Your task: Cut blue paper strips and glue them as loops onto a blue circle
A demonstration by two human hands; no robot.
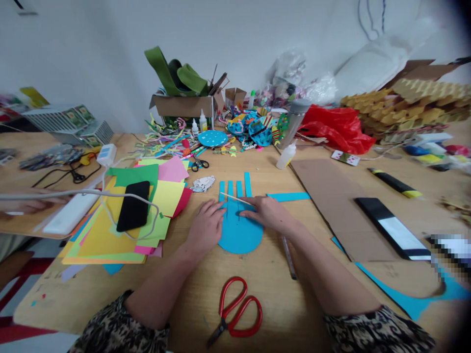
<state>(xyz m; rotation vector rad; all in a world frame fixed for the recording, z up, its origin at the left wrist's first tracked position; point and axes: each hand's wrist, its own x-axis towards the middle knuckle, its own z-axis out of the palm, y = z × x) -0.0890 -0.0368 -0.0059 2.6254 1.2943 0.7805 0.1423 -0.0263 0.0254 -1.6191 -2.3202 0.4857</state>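
Note:
A blue paper piece (241, 236) lies flat on the wooden table, rounded at its near end and cut into several strips at its far end. Dark lines run down from the strips. My left hand (208, 225) rests at the left edge of the paper with its fingers spread. From the right, my right hand (268, 212) reaches over the paper, its thumb and index finger at a thin pale stick (235, 198) that crosses the strips. Red-handled scissors (235, 309) lie in front, nearer to me. A pen (289, 257) is partly under my right forearm.
Coloured sheets (99, 235) with a black phone (133, 206) and a cable lie at left. Cardboard (331, 206) is at right, a glue bottle (286, 157) behind. Craft scraps and a box (184, 107) line the back. Another person's hand (33, 202) shows far left.

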